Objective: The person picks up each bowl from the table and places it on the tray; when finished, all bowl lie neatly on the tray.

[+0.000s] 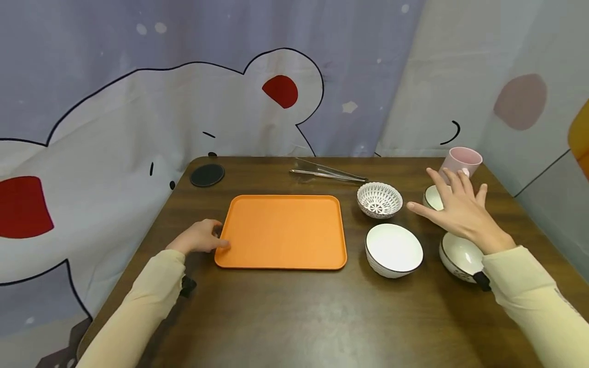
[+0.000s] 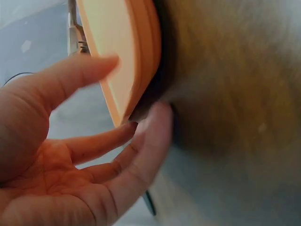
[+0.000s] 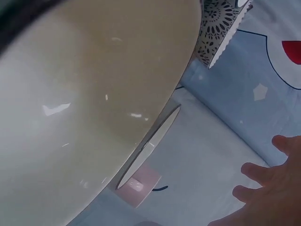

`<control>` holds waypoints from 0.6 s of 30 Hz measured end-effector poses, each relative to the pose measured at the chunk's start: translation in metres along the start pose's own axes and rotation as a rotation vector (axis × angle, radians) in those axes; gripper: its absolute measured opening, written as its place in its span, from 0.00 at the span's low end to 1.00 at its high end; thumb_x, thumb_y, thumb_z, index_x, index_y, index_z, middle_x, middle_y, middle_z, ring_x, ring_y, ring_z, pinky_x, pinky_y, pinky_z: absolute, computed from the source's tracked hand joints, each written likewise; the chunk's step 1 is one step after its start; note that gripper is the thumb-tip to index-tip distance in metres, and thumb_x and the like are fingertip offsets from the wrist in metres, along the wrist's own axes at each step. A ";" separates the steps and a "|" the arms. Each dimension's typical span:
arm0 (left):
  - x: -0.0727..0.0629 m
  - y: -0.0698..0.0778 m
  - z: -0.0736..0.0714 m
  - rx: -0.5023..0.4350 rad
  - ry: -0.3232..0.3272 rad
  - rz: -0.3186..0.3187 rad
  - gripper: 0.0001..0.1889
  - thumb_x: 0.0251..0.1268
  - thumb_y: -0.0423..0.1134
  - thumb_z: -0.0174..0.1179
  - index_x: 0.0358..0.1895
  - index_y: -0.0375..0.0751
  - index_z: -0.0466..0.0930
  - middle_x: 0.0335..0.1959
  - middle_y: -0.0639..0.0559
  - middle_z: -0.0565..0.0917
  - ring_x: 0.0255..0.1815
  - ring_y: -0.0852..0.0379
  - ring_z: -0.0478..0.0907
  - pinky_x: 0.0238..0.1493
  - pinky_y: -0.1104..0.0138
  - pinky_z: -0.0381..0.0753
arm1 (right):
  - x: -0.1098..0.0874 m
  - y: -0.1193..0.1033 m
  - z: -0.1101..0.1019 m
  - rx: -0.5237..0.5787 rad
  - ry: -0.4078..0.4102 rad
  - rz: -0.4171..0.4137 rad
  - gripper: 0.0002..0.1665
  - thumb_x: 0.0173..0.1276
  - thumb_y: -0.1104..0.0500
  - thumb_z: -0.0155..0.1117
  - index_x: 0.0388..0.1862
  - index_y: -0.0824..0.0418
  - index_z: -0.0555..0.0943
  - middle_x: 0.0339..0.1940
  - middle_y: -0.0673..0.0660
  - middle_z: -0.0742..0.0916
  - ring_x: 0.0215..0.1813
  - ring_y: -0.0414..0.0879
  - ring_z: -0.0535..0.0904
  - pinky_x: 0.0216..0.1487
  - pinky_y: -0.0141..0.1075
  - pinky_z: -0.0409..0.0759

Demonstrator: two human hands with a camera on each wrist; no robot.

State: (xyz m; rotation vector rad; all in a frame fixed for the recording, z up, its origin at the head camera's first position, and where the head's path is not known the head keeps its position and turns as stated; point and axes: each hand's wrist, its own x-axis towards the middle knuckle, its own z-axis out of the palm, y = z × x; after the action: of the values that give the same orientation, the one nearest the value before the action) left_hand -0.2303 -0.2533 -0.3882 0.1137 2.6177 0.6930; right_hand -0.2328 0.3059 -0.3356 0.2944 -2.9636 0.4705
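Note:
My left hand is at the left edge of an orange tray, with the thumb over the rim. In the left wrist view, the fingers of the left hand are bent loosely below the tray's edge, apart from the thumb. My right hand hovers with spread fingers over the right side of the table, holding nothing. Below it are a white bowl, partly hidden, and a dark-rimmed bowl near the wrist. Beyond the fingertips stands a pink mug.
A plain white bowl and a patterned bowl stand right of the tray. Metal tongs lie behind it on the brown table. A black round coaster lies at the back left, and a printed curtain hangs behind.

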 end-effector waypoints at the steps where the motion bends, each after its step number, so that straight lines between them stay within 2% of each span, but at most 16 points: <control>1: 0.000 -0.002 0.002 -0.042 -0.001 -0.005 0.40 0.60 0.43 0.64 0.68 0.20 0.59 0.44 0.34 0.79 0.38 0.47 0.82 0.43 0.58 0.84 | -0.002 0.001 -0.001 0.002 0.004 0.001 0.58 0.62 0.27 0.55 0.81 0.48 0.42 0.79 0.69 0.50 0.78 0.69 0.28 0.61 0.77 0.20; 3: 0.000 -0.005 0.005 -0.119 0.003 -0.014 0.37 0.55 0.34 0.64 0.67 0.20 0.61 0.37 0.40 0.78 0.30 0.54 0.80 0.36 0.63 0.83 | -0.007 0.004 -0.001 0.001 0.015 0.006 0.58 0.63 0.28 0.56 0.81 0.48 0.43 0.79 0.69 0.50 0.78 0.68 0.29 0.61 0.77 0.21; 6: 0.001 -0.007 0.009 -0.187 0.011 0.001 0.36 0.48 0.27 0.62 0.65 0.20 0.63 0.36 0.42 0.77 0.28 0.56 0.78 0.34 0.65 0.83 | -0.018 0.010 -0.002 -0.009 0.020 0.023 0.59 0.62 0.28 0.58 0.81 0.48 0.43 0.78 0.69 0.51 0.78 0.69 0.32 0.60 0.79 0.24; 11: 0.001 -0.007 0.009 -0.238 0.012 0.014 0.31 0.50 0.25 0.63 0.61 0.17 0.67 0.37 0.39 0.80 0.30 0.55 0.81 0.38 0.62 0.86 | -0.037 0.017 -0.001 -0.017 0.007 0.060 0.61 0.60 0.28 0.60 0.81 0.48 0.42 0.77 0.71 0.52 0.77 0.71 0.37 0.60 0.80 0.29; 18: 0.001 -0.008 0.009 -0.315 0.017 -0.034 0.23 0.51 0.24 0.62 0.52 0.16 0.73 0.33 0.40 0.81 0.29 0.55 0.84 0.38 0.61 0.87 | -0.055 0.025 0.000 -0.042 -0.049 0.104 0.66 0.57 0.28 0.62 0.81 0.51 0.38 0.76 0.74 0.54 0.76 0.73 0.41 0.61 0.79 0.36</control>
State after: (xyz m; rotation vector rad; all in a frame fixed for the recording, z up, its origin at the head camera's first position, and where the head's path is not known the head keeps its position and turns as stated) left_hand -0.2272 -0.2562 -0.3993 -0.0308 2.4830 1.0853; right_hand -0.1844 0.3389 -0.3518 0.1495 -3.0432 0.4177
